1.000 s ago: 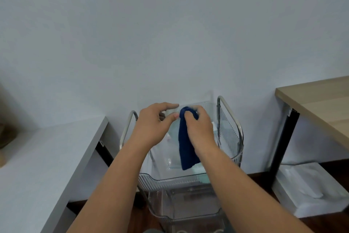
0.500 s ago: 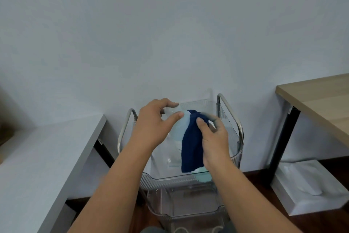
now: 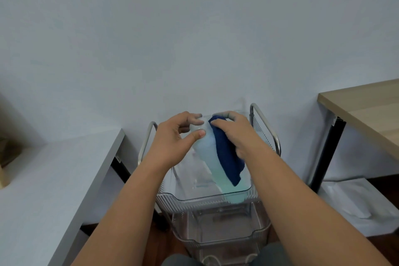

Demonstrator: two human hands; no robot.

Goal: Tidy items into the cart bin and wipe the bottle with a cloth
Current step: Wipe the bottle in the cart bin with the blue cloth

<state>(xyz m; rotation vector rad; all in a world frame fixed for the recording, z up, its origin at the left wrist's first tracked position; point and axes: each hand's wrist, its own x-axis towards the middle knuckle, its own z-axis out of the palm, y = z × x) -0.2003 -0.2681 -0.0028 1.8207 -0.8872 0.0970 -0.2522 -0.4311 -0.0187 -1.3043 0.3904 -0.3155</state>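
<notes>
Bottle (image 3: 210,157), one, gripped by left hand (image 3: 172,142); right hand (image 3: 239,134) presses one cloth (image 3: 227,157).

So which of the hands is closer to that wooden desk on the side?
The right. The right hand presses the blue cloth on the bottle, on the side toward the wooden desk. The left hand grips the bottle's top, farther away.

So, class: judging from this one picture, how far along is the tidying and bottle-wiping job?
Done: cannot be told; nothing is clearly visible inside the clear cart bin. In hand: the wiping. The left hand grips the top of the pale bottle, tilted above the bin, while the right hand presses a dark blue cloth against its side. Left: finish wiping, then set the bottle down.
</notes>
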